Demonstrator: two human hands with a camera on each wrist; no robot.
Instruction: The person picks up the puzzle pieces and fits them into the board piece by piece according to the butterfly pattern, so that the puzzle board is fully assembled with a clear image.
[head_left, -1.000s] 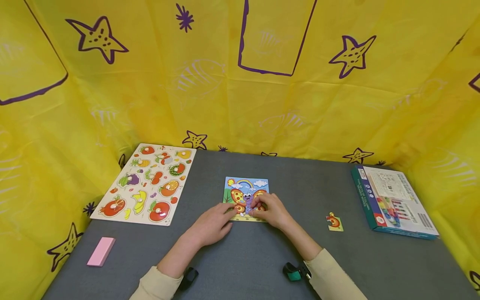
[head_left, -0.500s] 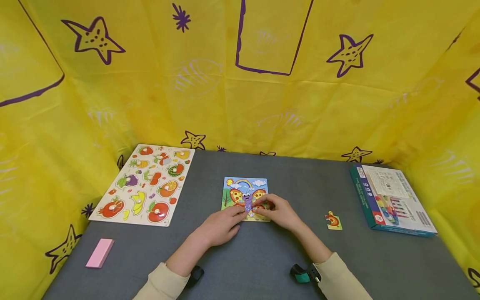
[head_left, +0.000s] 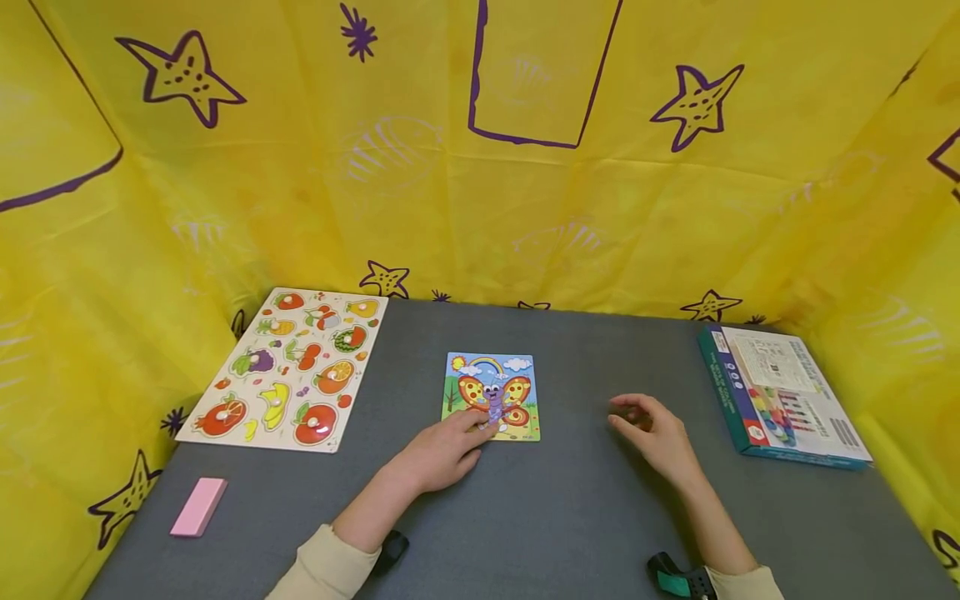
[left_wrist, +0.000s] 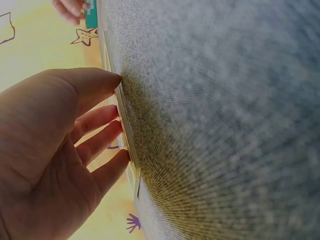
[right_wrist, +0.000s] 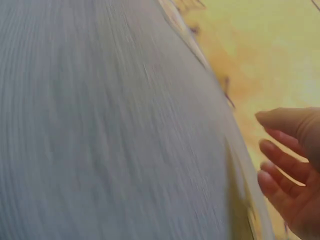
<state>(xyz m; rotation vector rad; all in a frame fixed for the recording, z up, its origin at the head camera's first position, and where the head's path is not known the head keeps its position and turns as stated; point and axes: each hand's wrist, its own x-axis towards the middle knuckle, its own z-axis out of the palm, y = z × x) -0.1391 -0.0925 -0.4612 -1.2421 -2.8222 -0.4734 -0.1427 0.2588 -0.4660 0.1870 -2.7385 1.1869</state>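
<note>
A square butterfly jigsaw puzzle (head_left: 517, 375) lies on the dark grey table, with its lower left part covered by my left hand (head_left: 444, 450). The fingertips of that hand rest on the puzzle near its front edge; in the left wrist view the thumb and fingers meet the thin board (left_wrist: 131, 135). To the right of the puzzle, my right hand (head_left: 660, 437) is over the table with its fingers loosely bent. The right wrist view shows a gap between thumb and fingers (right_wrist: 272, 150) and nothing held there. The loose puzzle piece is hidden by this hand.
A fruit peg puzzle board (head_left: 288, 367) lies at the left, and a pink block (head_left: 198, 507) sits nearer on that side. On the far right is a flat box (head_left: 783, 396). Yellow printed cloth (head_left: 480, 208) hangs behind the table.
My right hand has left the butterfly puzzle and moved right, over the spot of the loose piece, which was visible before. My left hand slid slightly right across the puzzle, then stayed.
</note>
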